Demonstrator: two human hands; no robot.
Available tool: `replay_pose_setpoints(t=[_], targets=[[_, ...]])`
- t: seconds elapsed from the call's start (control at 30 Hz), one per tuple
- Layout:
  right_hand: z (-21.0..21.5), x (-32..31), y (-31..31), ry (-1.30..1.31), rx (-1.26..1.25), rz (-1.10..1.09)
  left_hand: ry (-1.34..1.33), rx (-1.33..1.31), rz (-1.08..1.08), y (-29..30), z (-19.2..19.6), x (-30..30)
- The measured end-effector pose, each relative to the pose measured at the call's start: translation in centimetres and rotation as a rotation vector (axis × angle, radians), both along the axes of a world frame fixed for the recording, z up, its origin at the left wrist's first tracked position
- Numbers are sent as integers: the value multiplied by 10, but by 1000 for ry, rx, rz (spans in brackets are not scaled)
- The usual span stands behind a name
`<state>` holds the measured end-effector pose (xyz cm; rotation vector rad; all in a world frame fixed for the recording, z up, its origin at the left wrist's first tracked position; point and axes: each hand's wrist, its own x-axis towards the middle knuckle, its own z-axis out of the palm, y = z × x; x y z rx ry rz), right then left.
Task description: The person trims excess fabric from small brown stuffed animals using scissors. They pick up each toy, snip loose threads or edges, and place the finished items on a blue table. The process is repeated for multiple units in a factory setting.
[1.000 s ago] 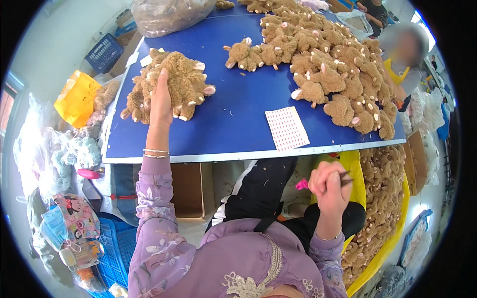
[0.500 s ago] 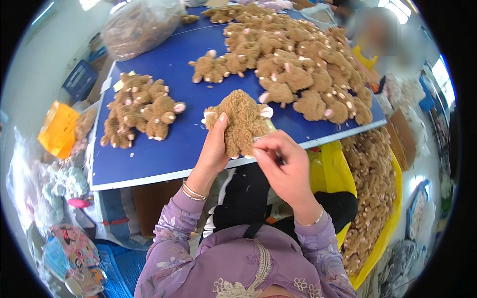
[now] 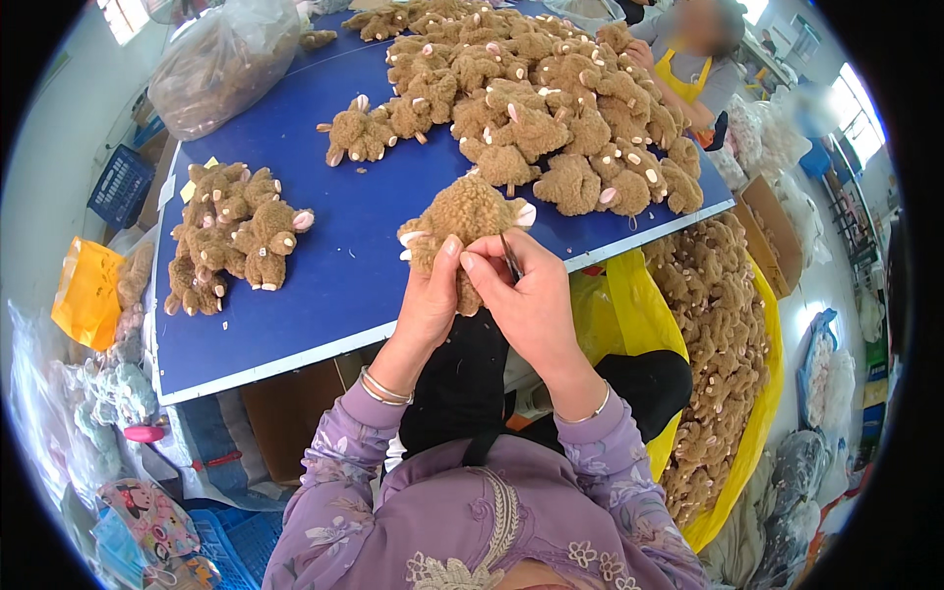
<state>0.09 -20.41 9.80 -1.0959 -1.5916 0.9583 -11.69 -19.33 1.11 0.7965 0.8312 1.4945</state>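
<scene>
A brown curly plush toy [image 3: 460,211] with pale pink ears hangs just over the table's near edge. My left hand [image 3: 430,295] grips it from its left side, thumb in front and fingers behind. At the toy's front, my right hand [image 3: 526,295] is closed, with thumb and index pinched near my left thumb tip. A thin dark pointed tool [image 3: 511,258] sticks up from the right hand; its kind cannot be made out. What lies between the pinched fingertips is hidden.
A small pile of plush toys [image 3: 231,231] lies left on the blue table [image 3: 324,265], a large heap [image 3: 531,98] at the back right. A yellow-lined sack [image 3: 713,364] of toys stands right, a clear plastic bag [image 3: 221,74] back left. A co-worker [image 3: 688,74] sits across.
My right hand has moved from the toy's lower right side to its front, beside my left thumb. The dark tool now points upward. The whole view has shifted slightly.
</scene>
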Motion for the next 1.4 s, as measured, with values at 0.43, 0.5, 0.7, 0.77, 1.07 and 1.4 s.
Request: replay_pose_setpoints(t=[0.43,0.5,0.7,0.77,1.07,1.4], targets=[[-10,10,1,88,-112,-17,-49,36,40,-3,20,6],[-12,11,-1,89,-132,-17,-62,33,49,-3,23,6],[-16,15,-3,90,-215,-60,-118,27,74,-2,23,9],[-20,14,-2,95,-211,-81,-104,33,85,-3,25,11],[-26,14,4,70,-211,-148,-98,21,75,-6,26,17],[-31,16,6,114,-173,-157,-132,-19,54,-5,20,18]])
